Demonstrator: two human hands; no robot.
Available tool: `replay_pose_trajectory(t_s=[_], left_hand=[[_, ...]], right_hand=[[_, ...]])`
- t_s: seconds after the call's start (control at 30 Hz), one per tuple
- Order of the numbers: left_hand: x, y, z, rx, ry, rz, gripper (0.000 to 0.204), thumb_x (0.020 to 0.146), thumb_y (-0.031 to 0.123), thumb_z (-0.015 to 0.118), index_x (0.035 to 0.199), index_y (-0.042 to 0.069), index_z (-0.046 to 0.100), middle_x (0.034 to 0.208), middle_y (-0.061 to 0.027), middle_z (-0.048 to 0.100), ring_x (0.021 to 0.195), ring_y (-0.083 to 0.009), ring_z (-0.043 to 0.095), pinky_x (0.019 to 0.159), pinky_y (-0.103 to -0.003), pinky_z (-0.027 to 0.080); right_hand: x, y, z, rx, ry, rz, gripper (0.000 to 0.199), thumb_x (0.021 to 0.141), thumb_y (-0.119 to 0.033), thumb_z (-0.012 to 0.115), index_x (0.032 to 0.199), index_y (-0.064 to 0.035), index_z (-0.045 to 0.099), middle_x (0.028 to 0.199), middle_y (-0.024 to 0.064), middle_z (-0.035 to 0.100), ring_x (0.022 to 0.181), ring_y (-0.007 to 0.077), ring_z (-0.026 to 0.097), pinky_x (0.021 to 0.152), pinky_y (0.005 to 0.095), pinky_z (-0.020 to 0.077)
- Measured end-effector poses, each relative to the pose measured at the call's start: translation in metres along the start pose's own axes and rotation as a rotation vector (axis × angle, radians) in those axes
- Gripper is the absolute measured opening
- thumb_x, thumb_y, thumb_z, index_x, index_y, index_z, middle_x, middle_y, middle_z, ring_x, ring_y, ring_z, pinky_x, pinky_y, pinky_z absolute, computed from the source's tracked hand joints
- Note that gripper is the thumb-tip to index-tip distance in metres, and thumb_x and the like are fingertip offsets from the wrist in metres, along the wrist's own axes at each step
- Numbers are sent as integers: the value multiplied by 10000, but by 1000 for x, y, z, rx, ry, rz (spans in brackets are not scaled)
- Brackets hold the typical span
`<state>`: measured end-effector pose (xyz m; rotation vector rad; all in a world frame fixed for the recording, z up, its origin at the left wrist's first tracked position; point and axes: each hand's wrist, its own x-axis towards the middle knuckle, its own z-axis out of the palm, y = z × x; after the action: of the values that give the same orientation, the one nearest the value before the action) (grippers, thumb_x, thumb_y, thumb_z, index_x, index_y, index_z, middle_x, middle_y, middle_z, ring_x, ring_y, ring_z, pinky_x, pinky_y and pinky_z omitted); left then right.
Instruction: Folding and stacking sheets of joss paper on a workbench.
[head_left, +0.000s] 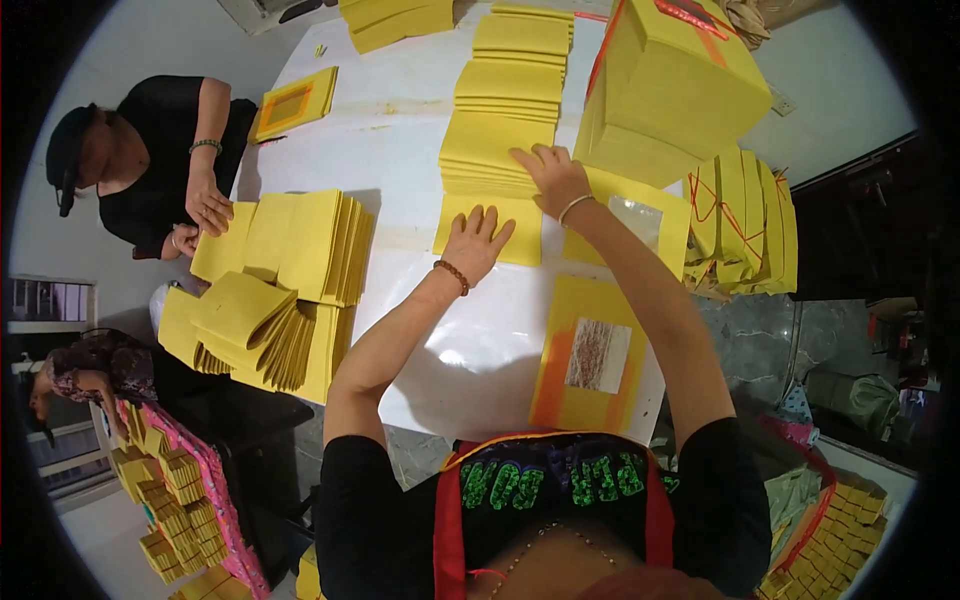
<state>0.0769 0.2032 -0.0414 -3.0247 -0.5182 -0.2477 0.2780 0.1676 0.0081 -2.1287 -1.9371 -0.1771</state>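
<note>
My left hand (pixel 475 245) lies flat, fingers spread, on a yellow sheet (pixel 520 232) at the near end of a row on the white table. My right hand (pixel 556 182) is open too. Its fingertips rest on the right edge of a fanned stack of folded yellow paper (pixel 490 160), which overlaps in steps toward the far side. To the right of the sheet lies a yellow board with a pale window (pixel 638 222). Nearer to me is a second yellow board with an orange band (pixel 556 385) and a scuffed pale patch.
A tall block of yellow paper (pixel 670 95) stands at the far right. Left on the table are folded yellow bundles (pixel 310 250), which a co-worker in black (pixel 150 150) handles. Tied yellow bundles (pixel 740 215) sit beyond the right edge. Another person (pixel 95 375) is at the lower left.
</note>
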Motion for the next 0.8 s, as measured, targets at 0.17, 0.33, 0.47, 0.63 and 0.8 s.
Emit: replay_pose_trajectory(t_s=[0.17, 0.33, 0.47, 0.63, 0.8], left_hand=[[6, 2, -10, -43, -166, 12, 636, 702, 74, 582, 1300, 168, 387, 1289, -152, 397, 1192, -324, 364, 921, -507, 322], [0, 3, -3, 3, -18, 26, 675, 702, 52, 576, 1324, 196, 357, 1322, -145, 365, 1209, -317, 349, 934, -520, 309], [0, -2, -3, 11, -9, 35, 696, 692, 59, 590, 1328, 197, 346, 1330, -145, 354, 1217, -316, 339, 939, -513, 304], [4, 2, -15, -2, -114, 32, 723, 674, 70, 613, 1330, 196, 338, 1325, -148, 358, 1217, -310, 340, 944, -489, 299], [2, 4, -11, 19, -120, 25, 652, 722, 88, 565, 1329, 180, 345, 1333, -156, 355, 1215, -319, 340, 932, -498, 300]], right_hand=[[1, -5, -5, -145, -105, -31, 690, 680, -68, 605, 1287, -308, 379, 1143, 41, 459, 1008, 241, 475, 701, 363, 447], [6, -9, -11, -146, -189, -19, 655, 717, -21, 521, 1289, -307, 378, 1137, 46, 462, 997, 243, 478, 682, 371, 431], [5, -11, -9, -184, -147, -6, 710, 695, -123, 637, 1310, -314, 339, 1200, 37, 432, 1073, 228, 439, 761, 440, 402], [-2, -12, -30, -127, 36, -13, 751, 639, -165, 707, 1296, -295, 367, 1283, 44, 392, 1163, 205, 389, 851, 512, 345], [-35, -20, -62, -22, 69, 7, 742, 642, -224, 729, 1297, -261, 384, 1319, 63, 368, 1209, 233, 357, 903, 510, 328]])
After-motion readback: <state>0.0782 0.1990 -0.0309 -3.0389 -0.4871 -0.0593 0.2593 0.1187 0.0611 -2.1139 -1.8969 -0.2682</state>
